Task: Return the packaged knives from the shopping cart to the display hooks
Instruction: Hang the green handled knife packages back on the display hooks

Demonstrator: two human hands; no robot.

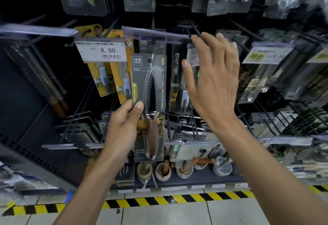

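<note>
here left hand (122, 127) pinches a flat glossy serrated-knife pack (149, 107), right hand (214, 79) spread by a thin hook (196, 28)

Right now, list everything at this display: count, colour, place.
grey carded knife pack with brown wooden handle: one, grey, centre, before the hooks
yellow carded packs: two, yellow, hanging left of it
white price label: one, white, upper left
black carded pack: one, black, hanging right
round mortars with pestles: several, beige-white, bottom shelf
striped floor tape: one, yellow-black, floor
left hand: grips the knife pack
right hand: fingers spread, raised near upper hooks
</note>
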